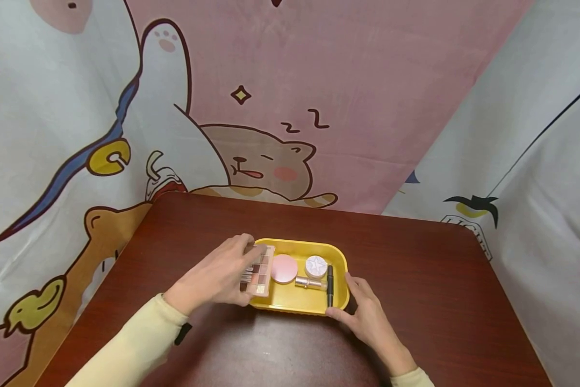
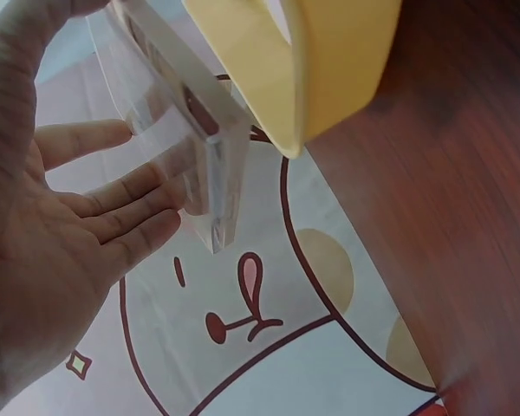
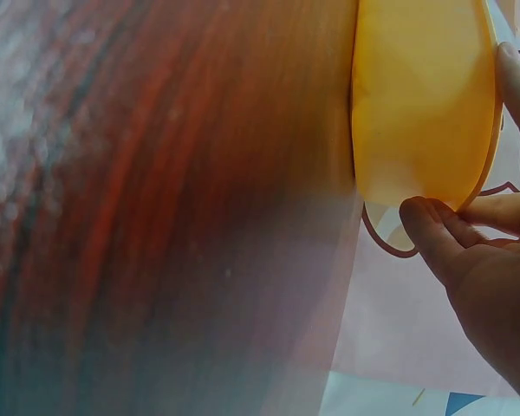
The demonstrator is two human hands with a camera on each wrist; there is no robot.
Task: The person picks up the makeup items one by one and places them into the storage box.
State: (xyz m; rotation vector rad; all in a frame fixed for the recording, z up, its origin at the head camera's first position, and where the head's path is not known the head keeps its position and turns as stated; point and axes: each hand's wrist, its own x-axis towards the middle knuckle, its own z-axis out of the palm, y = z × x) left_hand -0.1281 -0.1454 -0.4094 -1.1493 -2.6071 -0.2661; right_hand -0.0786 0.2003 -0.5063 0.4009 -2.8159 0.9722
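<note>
My left hand (image 1: 217, 274) pinches a flat eyeshadow palette (image 1: 260, 273) between thumb and fingers, tilted over the left end of a yellow tray (image 1: 294, 306). Up close in the left wrist view, the fingers (image 2: 143, 186) touch the clear back of the palette (image 2: 186, 113). My right hand (image 1: 367, 312) grips the tray's right front corner, thumb at the front and fingers along the side. In the tray lie a round pink compact (image 1: 284, 269), a round white case with a star (image 1: 316, 266), a shiny lipstick tube (image 1: 309, 282) and a black pen-like stick (image 1: 330, 287).
The tray stands on a dark red-brown wooden table (image 1: 415, 269). Cloth with cartoon animals (image 1: 270, 161) hangs behind the table and along its left and right sides.
</note>
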